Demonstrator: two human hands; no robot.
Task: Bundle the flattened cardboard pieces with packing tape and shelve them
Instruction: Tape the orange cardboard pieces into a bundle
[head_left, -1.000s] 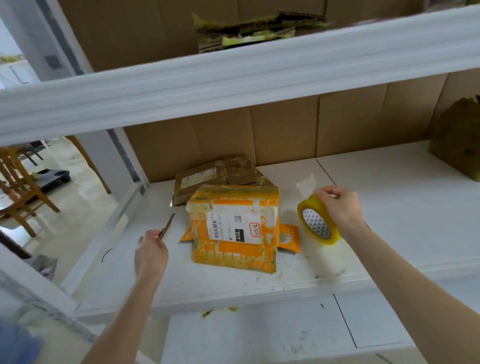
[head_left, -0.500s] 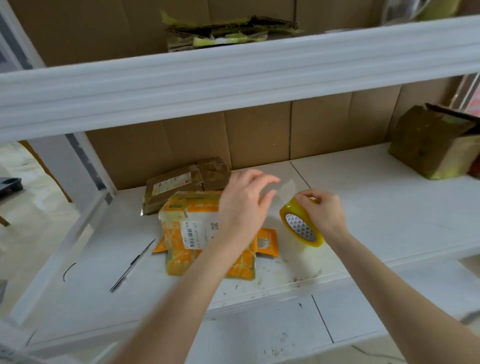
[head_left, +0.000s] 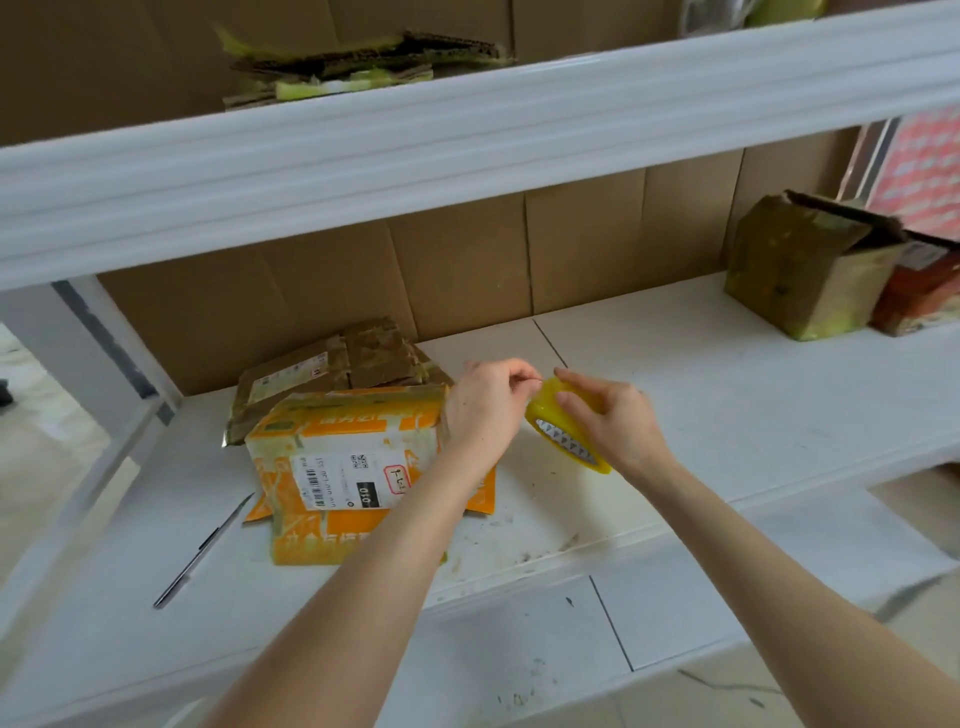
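Note:
A stack of flattened cardboard lies on the white middle shelf (head_left: 727, 395): an orange and yellow printed piece with a white shipping label (head_left: 343, 467) on top, a brown flattened piece (head_left: 337, 369) behind it. My right hand (head_left: 608, 421) grips a yellow roll of packing tape (head_left: 563, 434) just right of the stack. My left hand (head_left: 488, 410) pinches the loose tape end at the roll's top edge, its forearm crossing over the orange piece.
A thin dark blade or pen (head_left: 202, 551) lies on the shelf left of the stack. An open brown box (head_left: 800, 270) and a red box (head_left: 919, 291) stand at the far right. More flattened cardboard (head_left: 358, 62) rests on the upper shelf.
My left hand let go of the thin tool, which now lies on the shelf, and crossed right to pinch the tape end. The roll tilted flatter in my right hand.

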